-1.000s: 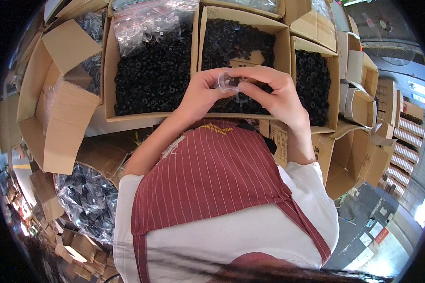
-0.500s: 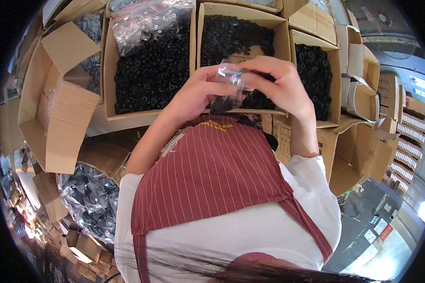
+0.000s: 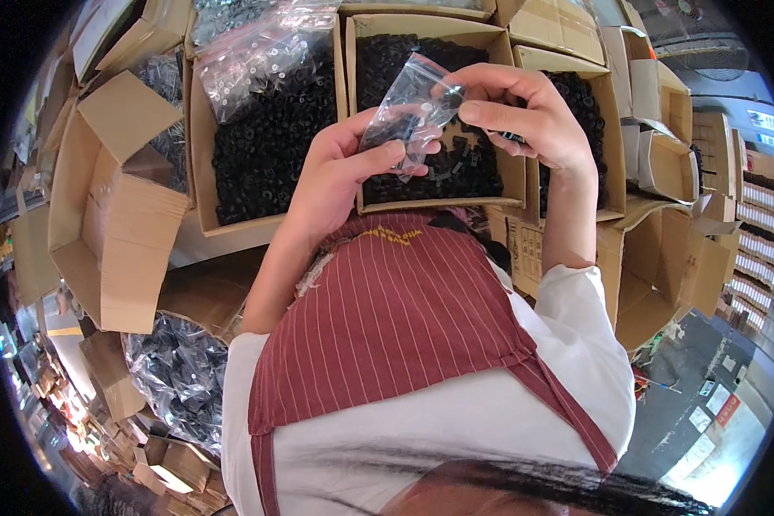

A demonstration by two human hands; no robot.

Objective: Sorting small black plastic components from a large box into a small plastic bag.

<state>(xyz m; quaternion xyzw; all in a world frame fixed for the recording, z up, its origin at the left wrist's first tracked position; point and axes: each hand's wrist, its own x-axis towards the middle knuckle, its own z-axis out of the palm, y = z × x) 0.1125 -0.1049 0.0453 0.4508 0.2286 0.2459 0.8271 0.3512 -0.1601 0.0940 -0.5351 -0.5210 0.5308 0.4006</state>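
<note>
The left hand (image 3: 344,159) has its thumb and fingers closed on the near, left part of a clear zip bag (image 3: 408,107); its grip is pinched tight, with the film between thumb tip and fingers. The right hand (image 3: 537,112) is at the right edge of the same bag, index finger and thumb drawn close together there, with the other fingers curled under. How firmly that grip closes, and whether on the film or on a dark piece, cannot be told. Small dark pieces show through the film.

The zip bag is tilted above the middle carton (image 3: 513,185), its red-lined end pointing far. That carton holds small black plastic parts (image 3: 387,64), with bare cardboard showing among them. Just left stands a carton filled with black ring-shaped parts (image 3: 262,163), and a clear bag of small pieces (image 3: 271,56) lies over their far side. To the right, black parts (image 3: 585,107) fill another carton, partly behind the right hand.

Nearer, a maroon striped apron (image 3: 387,327) covers a white shirt (image 3: 361,447). At left is an open-flapped carton (image 3: 138,249); nearer than it, a large clear bag (image 3: 176,374) contains dark items.
</note>
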